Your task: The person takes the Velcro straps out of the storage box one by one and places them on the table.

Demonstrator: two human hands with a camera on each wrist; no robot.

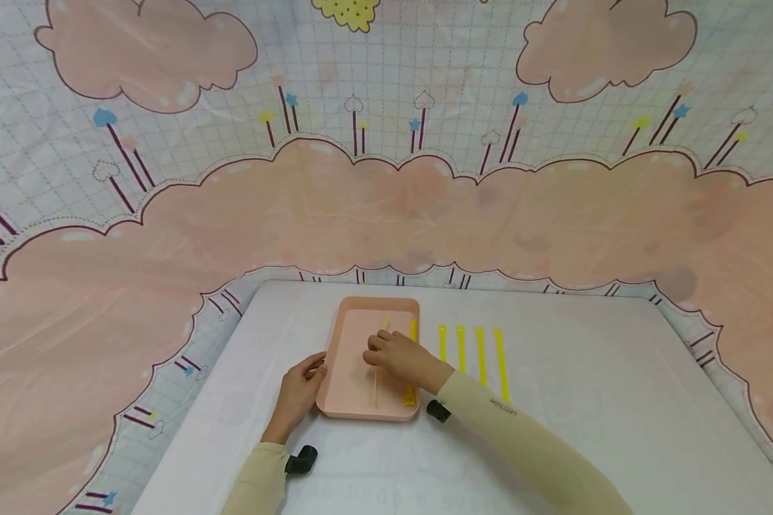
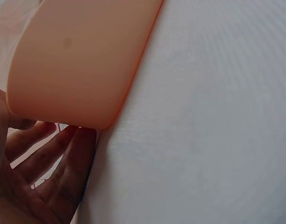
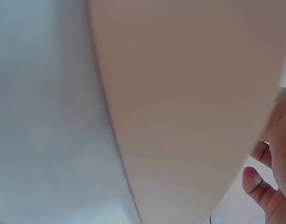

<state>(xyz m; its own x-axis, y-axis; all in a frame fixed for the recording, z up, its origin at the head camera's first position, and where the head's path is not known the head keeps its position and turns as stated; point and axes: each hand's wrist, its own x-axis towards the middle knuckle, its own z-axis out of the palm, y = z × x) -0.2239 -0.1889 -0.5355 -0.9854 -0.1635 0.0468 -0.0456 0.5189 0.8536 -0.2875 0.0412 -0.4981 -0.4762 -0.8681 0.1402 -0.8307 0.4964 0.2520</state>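
Note:
A pink rectangular tray (image 1: 351,400) lies on the white table. Along its right inner side lies a yellow strip (image 1: 410,395) with a notched end. A thin, pale yellow strip (image 1: 376,390) runs lengthwise near the tray's middle. My right hand (image 1: 402,357) reaches over the tray's right rim and pinches this thin strip, its fingers covering part of it. In the right wrist view the tray wall (image 3: 189,102) hides the strip and some of the fingers. My left hand (image 1: 301,386) rests its fingertips against the tray's left side; its fingers (image 2: 59,177) meet the wall in the left wrist view.
Several yellow strips (image 1: 480,354) stand in a row on the table (image 1: 592,372), right of the tray; my right forearm passes over their near ends. A patterned cloth backdrop (image 1: 425,214) rises behind the table. Black wrist cameras sit on both wrists.

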